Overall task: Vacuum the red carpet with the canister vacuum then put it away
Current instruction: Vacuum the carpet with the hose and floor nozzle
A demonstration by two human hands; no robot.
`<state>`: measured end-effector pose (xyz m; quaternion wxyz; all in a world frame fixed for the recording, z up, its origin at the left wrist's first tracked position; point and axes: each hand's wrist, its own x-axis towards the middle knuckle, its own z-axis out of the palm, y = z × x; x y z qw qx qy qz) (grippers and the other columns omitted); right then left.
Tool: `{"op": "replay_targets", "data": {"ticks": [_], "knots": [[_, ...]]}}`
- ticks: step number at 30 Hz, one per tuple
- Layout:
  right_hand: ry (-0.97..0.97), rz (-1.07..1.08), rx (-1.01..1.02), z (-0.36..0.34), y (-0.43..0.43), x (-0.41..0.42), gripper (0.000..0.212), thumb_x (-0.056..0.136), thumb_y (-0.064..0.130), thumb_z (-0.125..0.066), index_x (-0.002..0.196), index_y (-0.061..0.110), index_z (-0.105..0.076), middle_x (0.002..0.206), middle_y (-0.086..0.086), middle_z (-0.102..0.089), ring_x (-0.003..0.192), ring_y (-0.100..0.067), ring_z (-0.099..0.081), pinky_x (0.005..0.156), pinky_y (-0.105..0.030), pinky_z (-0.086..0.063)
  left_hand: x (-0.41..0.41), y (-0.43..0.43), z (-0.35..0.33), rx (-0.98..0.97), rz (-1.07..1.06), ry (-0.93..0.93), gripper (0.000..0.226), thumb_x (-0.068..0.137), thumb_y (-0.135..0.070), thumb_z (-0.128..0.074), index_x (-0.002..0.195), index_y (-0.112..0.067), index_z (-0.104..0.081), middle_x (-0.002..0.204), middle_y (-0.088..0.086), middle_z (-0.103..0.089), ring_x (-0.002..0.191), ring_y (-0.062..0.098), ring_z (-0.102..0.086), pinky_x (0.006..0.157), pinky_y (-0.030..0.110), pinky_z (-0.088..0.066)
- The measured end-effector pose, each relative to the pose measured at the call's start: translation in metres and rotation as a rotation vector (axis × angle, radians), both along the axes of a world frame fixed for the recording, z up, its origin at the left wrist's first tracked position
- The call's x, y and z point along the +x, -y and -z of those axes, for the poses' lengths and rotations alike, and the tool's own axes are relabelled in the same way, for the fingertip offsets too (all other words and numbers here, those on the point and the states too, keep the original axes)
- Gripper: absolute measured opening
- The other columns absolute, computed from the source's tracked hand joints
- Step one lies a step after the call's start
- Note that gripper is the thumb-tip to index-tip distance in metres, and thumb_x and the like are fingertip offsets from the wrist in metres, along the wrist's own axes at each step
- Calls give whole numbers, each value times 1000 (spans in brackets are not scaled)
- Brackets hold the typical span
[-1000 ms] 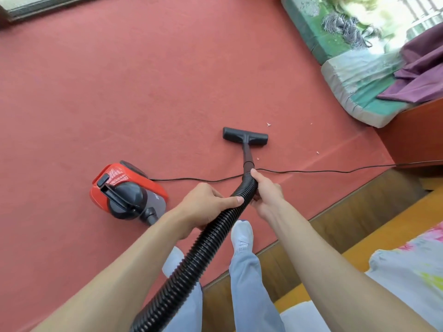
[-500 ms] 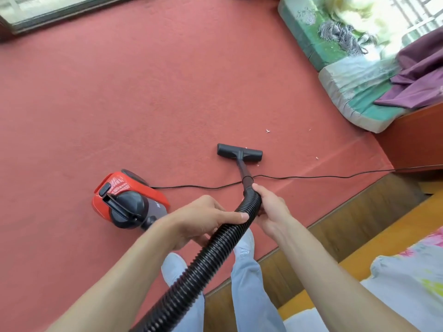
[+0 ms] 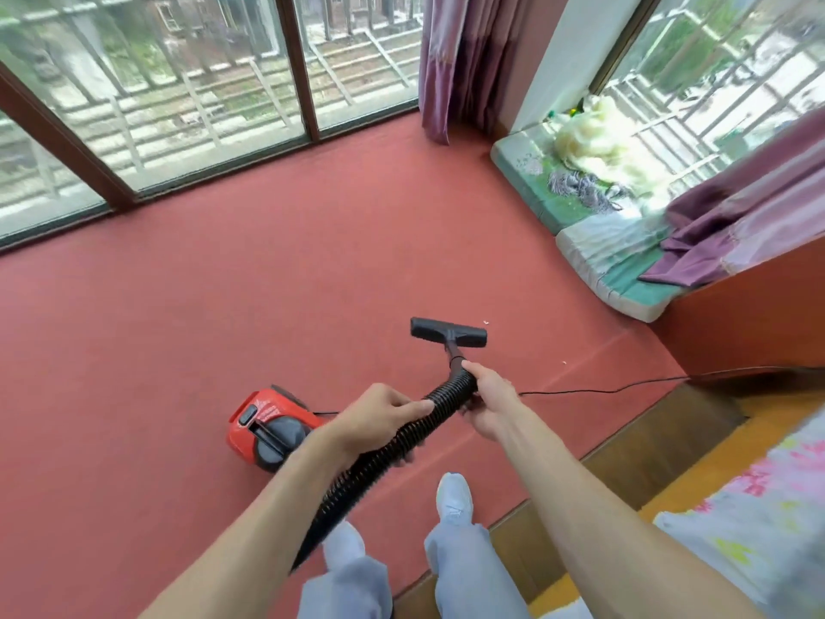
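Red carpet (image 3: 268, 283): fills centre and left of frame, from the windows at top to the wooden floor strip at lower right.

Canister vacuum (image 3: 268, 433): red and black body, on the carpet left of centre, partly behind my left forearm. Hard shell, compact. Judged light enough to trail after a pull. For stowing, take it by the black top handle, not the hose.

Hose (image 3: 393, 449): black, ribbed, running from lower centre up to mid-frame. It is soft and bends freely, so it steers poorly unless held close to the stiff tube.

Nozzle (image 3: 448, 332): lies flat on the carpet just above centre.

Left hand (image 3: 379, 417): fingers (image 3: 410, 406) curled over the hose from above, wrapped round it partway along.

Right hand (image 3: 489, 404): closed round the hose end where it meets the tube, thumb on top. Good steering point.

Cord (image 3: 602, 388): thin, black, crossing the carpet from the right edge toward the canister. Snag risk.

White speck (image 3: 485, 323): just beside the nozzle's right end, not yet picked up.
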<state>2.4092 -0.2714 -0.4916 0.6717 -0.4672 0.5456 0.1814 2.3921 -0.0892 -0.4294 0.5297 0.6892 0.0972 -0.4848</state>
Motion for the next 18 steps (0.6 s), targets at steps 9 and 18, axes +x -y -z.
{"op": "replay_targets", "data": {"ticks": [9,18], "knots": [[103,61,30,-151,-2,-3,14,92,18,-64,97,10,-53,77,-8,-50,61,-16,-48,48,-27,-45,1,-21,-138,-19,81,322,36,101,-31,-55,94,1,-71,77,11,-68,61,21,-61,56,27,-52],[158,113,5,-184,4,-7,22,92,19,-65,108,10,-53,81,-8,-55,67,-17,-53,52,-28,-46,10,-7,-154,66,303,512,25,96,-40,-60,82,-19,-57,72,0,-60,54,16,-59,55,30,-50]]}}
